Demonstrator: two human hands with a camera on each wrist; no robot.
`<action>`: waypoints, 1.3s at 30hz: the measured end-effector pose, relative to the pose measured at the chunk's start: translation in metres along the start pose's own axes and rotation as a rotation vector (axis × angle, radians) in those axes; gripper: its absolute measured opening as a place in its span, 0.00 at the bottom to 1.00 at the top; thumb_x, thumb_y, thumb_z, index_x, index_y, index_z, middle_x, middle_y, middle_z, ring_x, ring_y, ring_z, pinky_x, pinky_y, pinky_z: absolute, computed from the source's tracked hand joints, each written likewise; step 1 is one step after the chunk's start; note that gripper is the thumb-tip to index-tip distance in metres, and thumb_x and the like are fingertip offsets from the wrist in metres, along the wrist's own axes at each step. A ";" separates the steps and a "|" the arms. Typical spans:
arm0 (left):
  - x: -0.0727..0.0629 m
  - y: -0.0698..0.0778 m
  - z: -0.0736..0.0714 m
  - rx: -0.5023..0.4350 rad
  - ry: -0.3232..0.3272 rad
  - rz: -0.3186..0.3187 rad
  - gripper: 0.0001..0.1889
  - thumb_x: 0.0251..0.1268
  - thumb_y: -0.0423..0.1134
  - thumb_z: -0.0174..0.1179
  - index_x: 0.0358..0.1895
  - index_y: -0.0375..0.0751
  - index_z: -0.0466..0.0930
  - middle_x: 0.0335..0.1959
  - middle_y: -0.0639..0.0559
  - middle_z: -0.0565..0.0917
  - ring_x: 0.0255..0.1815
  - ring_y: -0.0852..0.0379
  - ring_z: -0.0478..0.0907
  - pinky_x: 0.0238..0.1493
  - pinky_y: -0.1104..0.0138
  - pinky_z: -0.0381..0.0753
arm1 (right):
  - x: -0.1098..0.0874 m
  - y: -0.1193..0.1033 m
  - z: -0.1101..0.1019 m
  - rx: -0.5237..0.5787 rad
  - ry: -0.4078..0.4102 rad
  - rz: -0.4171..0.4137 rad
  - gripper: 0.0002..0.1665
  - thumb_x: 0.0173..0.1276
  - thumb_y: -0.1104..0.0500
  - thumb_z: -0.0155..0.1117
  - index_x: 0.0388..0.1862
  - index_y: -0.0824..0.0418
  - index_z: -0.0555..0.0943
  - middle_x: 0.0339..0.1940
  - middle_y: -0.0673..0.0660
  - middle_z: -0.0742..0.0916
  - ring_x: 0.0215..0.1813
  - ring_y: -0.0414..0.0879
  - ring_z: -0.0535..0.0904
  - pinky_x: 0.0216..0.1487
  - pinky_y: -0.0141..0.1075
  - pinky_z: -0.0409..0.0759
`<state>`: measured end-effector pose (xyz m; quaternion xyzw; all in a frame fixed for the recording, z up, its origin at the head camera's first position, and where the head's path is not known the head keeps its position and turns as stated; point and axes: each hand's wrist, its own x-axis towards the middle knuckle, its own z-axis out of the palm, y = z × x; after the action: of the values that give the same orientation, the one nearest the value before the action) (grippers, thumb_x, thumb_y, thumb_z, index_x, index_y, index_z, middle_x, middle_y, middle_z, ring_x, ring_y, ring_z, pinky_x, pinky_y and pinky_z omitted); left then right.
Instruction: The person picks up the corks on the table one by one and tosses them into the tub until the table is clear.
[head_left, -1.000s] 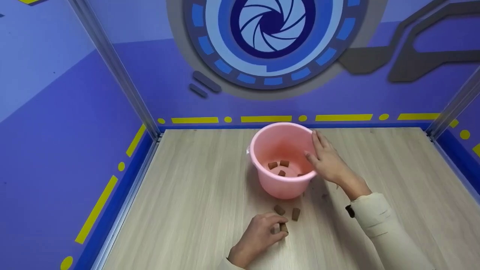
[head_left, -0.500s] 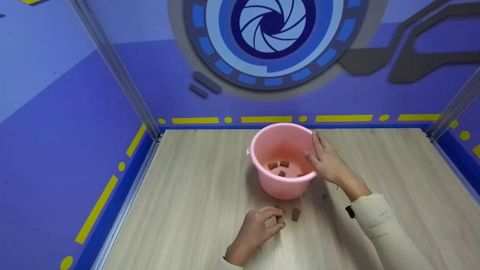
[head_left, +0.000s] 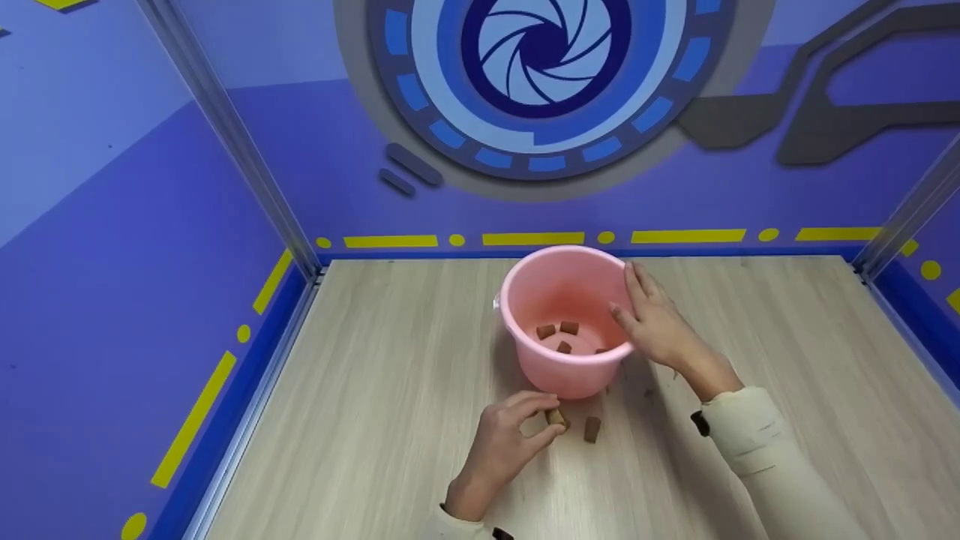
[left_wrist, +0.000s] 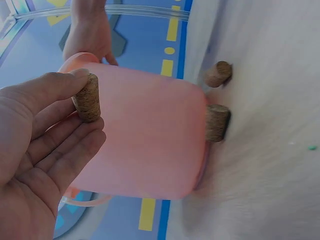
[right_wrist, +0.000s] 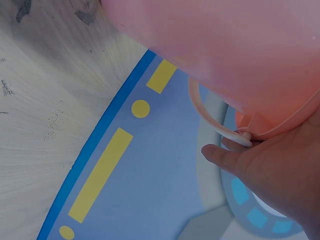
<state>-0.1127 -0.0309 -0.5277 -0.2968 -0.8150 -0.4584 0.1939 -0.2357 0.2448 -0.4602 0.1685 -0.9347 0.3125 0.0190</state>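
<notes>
Between thumb and fingertips, my left hand (head_left: pixel 499 442) pinches a tapered cork stopper (left_wrist: pixel 88 98), just in front of the pink bucket (head_left: pixel 566 379). The bucket stands upright on the table. My right hand (head_left: pixel 660 322) holds the bucket's right rim, thumb on the inner side and the other fingers outside. Several brown corks (head_left: pixel 569 328) lie on the bucket's floor. Two more corks lie on the table before the bucket: one cork (head_left: pixel 592 429) shows plainly in the head view, while the other cork (left_wrist: pixel 218 122) shows better in the left wrist view.
The wood-grain table (head_left: pixel 375 420) is bounded by blue-purple printed panels (head_left: pixel 300 150) at the back and sides. A pink handle (right_wrist: pixel 205 111) hangs from the bucket. A tiny green speck (left_wrist: pixel 312 148) lies on the table.
My left hand has lifted the cork and moved slightly up and left toward the bucket, over one of the loose corks. My right hand and the bucket have stayed still.
</notes>
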 end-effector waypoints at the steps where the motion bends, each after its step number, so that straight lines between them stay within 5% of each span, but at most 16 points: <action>1: 0.001 0.001 -0.001 0.000 0.009 0.000 0.17 0.54 0.31 0.82 0.49 0.39 0.91 0.47 0.53 0.91 0.49 0.61 0.88 0.54 0.71 0.84 | 0.000 0.000 0.000 0.001 0.001 -0.002 0.46 0.86 0.50 0.51 0.85 0.75 0.43 0.86 0.76 0.48 0.84 0.75 0.44 0.80 0.70 0.46; 13: 0.024 0.007 -0.010 -0.037 0.128 0.056 0.17 0.57 0.31 0.81 0.49 0.37 0.91 0.47 0.52 0.91 0.50 0.57 0.88 0.55 0.69 0.85 | -0.001 0.000 0.000 -0.004 -0.022 0.015 0.49 0.87 0.43 0.49 0.86 0.74 0.41 0.86 0.74 0.46 0.85 0.74 0.42 0.80 0.70 0.46; 30: 0.038 0.014 -0.017 -0.042 0.160 0.072 0.17 0.59 0.33 0.80 0.51 0.36 0.90 0.50 0.52 0.91 0.48 0.58 0.88 0.46 0.63 0.89 | 0.000 0.000 0.001 -0.004 -0.017 0.010 0.50 0.87 0.43 0.48 0.86 0.73 0.41 0.86 0.75 0.46 0.84 0.75 0.43 0.79 0.71 0.46; 39: 0.053 0.014 -0.018 -0.063 0.188 0.126 0.19 0.58 0.30 0.79 0.54 0.34 0.90 0.52 0.47 0.90 0.57 0.52 0.87 0.58 0.64 0.85 | -0.001 -0.002 -0.001 -0.006 -0.013 0.014 0.49 0.87 0.44 0.48 0.86 0.74 0.42 0.86 0.75 0.47 0.84 0.76 0.44 0.79 0.71 0.48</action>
<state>-0.1420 -0.0251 -0.4786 -0.3090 -0.7583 -0.4964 0.2884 -0.2345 0.2439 -0.4587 0.1641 -0.9368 0.3087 0.0111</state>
